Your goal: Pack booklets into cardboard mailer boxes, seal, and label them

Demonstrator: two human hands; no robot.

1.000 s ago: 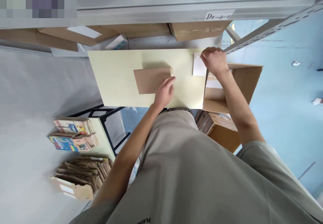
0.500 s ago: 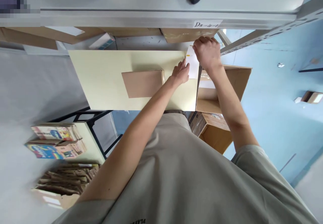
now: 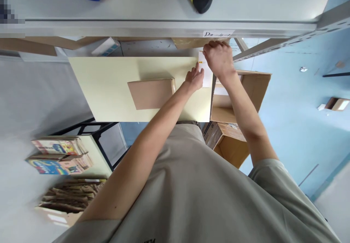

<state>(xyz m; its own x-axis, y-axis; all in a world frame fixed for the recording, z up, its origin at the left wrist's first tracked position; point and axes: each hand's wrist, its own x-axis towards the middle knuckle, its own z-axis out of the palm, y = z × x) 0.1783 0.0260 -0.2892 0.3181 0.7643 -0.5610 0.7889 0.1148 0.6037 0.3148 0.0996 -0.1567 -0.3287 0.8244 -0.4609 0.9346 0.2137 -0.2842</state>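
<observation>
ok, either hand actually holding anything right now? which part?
The right hand pinches the white paper slip at its top edge, over the cream table. The left hand only touches the slip's left edge with its fingertips; the brown box lies untouched.

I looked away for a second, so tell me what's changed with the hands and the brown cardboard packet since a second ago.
The left hand let go of the flat brown cardboard packet and moved right to the white paper slip, which the right hand still grips. The packet stays on the pale yellow board.
</observation>
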